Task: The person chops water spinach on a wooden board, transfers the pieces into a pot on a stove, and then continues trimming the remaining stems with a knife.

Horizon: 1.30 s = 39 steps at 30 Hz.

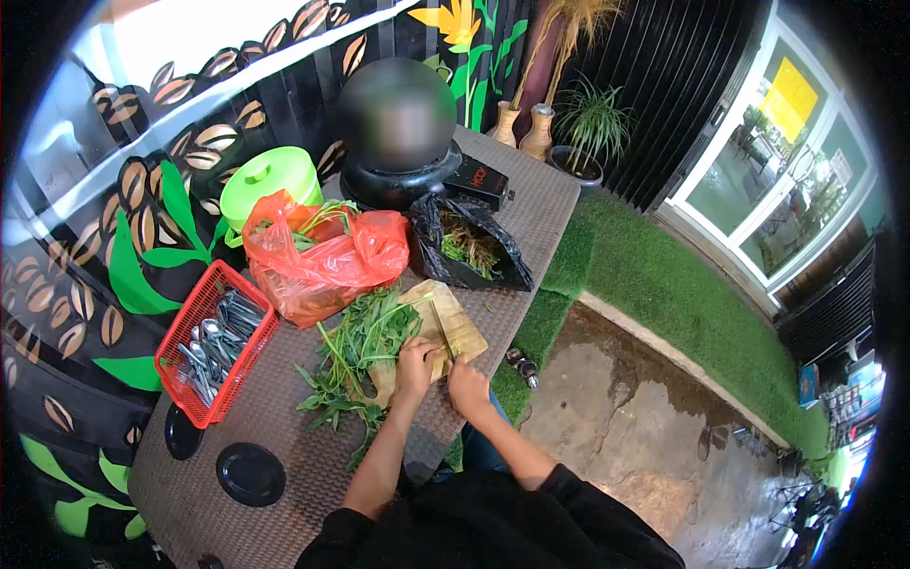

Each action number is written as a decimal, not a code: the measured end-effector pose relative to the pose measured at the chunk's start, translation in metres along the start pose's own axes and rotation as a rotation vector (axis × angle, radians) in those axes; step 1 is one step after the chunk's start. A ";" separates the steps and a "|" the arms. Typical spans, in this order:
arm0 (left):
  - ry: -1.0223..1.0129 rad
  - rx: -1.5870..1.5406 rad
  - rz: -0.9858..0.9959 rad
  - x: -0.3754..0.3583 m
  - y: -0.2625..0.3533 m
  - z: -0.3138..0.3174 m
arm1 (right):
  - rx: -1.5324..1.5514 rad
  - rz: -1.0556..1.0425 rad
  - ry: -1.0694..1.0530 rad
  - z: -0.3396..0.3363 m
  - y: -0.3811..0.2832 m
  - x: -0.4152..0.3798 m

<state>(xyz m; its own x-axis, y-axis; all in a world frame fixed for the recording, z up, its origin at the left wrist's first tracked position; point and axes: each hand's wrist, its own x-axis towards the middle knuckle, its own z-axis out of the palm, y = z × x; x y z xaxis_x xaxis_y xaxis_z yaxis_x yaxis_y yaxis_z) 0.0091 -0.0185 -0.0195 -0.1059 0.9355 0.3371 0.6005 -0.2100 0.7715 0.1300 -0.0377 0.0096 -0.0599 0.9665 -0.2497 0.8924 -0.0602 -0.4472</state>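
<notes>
My right hand [467,385] is closed round the handle of a knife [442,323], whose blade points away from me over a wooden cutting board [467,327]. Just to its left, my left hand [414,364] is closed at the edge of a heap of leafy greens [377,325], its fingers gripping stems near the blade. The greens cover the left part of the board and spill onto the woven-textured table [313,474]. Small cut bits lie by the knife. My fingers hide most of the handle and the held stems.
Behind the board are a red plastic bag [327,270] and a black plastic bag [493,248] with plant scraps. A red basket [224,417] of cutlery, a green lidded container [275,180], black plates [250,474] and a black box [479,180] stand around. A bottle [522,368] is beyond the table's right edge.
</notes>
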 end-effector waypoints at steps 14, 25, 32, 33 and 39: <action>0.049 0.093 0.123 -0.007 0.006 0.001 | 0.008 -0.096 0.092 0.003 0.010 0.012; 0.054 0.106 0.168 -0.008 0.004 0.000 | 0.004 -0.072 0.097 0.007 0.004 0.003; 0.081 0.087 0.157 -0.008 0.004 0.000 | 0.045 -0.046 0.045 0.007 0.002 0.013; 0.082 0.075 0.124 -0.008 0.002 0.002 | 0.043 -0.067 0.042 0.006 0.002 0.009; 0.113 0.060 0.120 -0.009 -0.001 0.003 | 0.040 -0.020 0.031 0.010 -0.006 0.014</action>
<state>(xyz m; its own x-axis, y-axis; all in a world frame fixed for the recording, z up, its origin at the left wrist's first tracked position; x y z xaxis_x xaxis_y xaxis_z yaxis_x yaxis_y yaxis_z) 0.0117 -0.0261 -0.0248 -0.1169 0.8663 0.4857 0.6604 -0.2974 0.6895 0.1199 -0.0263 0.0005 -0.0631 0.9748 -0.2138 0.8725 -0.0501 -0.4860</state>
